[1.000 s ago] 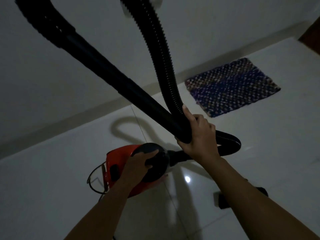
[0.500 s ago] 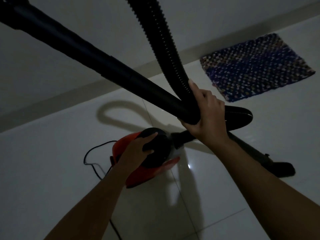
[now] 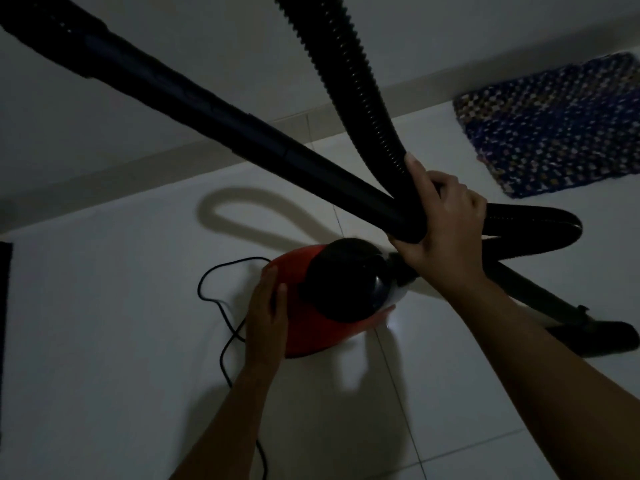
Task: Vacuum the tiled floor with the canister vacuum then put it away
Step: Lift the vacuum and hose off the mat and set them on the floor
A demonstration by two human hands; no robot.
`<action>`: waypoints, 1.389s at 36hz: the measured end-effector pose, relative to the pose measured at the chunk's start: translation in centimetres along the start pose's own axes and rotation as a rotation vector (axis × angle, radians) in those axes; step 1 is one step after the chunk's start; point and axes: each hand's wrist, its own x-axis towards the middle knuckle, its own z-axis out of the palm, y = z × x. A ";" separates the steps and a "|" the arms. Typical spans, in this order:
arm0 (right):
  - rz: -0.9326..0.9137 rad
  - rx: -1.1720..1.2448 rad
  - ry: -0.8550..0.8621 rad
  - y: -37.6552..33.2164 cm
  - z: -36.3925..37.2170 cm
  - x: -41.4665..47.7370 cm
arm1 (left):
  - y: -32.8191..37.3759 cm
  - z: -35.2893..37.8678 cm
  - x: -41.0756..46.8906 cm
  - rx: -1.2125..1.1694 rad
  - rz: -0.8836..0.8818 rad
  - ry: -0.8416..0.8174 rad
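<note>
At 3 o'clock the right hand (image 3: 446, 220) is gripping the black wand (image 3: 194, 95) and ribbed hose (image 3: 349, 84) together. The left hand (image 3: 268, 317) is resting flat on the red canister vacuum (image 3: 322, 336). A woven mat (image 3: 561, 126) is lying at 2 o'clock.

**Surroundings, dim light**

Woven mat (image 3: 554, 126), upper right of frame: blue with pale and tan flecks, lying flat, right edge cut off by the frame. Plain pale wall (image 3: 207, 39) across the top. Lighter skirting strip (image 3: 138, 173) running diagonally beneath it, passing just above the mat. Dark, unidentifiable edge (image 3: 4, 306) at far left.
</note>
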 end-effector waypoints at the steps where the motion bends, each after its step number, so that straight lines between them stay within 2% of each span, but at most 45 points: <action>1: -0.003 -0.004 -0.007 -0.2 0.3 -0.1 | -0.7 0.0 -0.2 -0.066 -0.108 0.013; 3: -0.014 -0.012 -0.015 -0.5 0.5 -0.3 | -1.8 0.1 -0.3 -0.125 -0.243 0.012; 8: -0.034 0.007 -0.024 -1.2 1.0 -0.8 | -4.9 0.5 0.8 -0.177 -0.363 -0.051; 12: -0.033 0.014 -0.024 -1.2 1.5 -0.7 | -5.0 0.9 1.3 -0.080 -0.334 -0.069; 15: -0.031 0.017 -0.028 -1.2 1.7 -0.7 | -5.8 0.7 1.5 -0.098 -0.296 -0.109; 18: -0.039 0.018 -0.031 -1.1 1.9 -0.6 | -6.3 0.7 1.6 -0.148 -0.343 -0.135; 24: -0.065 -0.004 -0.049 -1.1 2.9 -1.0 | -6.5 1.2 1.3 -0.219 -0.333 -0.103; 43: -0.097 0.006 -0.120 -1.1 4.4 -1.4 | -7.0 1.9 1.7 -0.174 -0.270 -0.002; 50: -0.110 0.005 -0.168 -1.6 3.6 -1.8 | -4.5 1.3 0.4 -0.137 -0.329 -0.016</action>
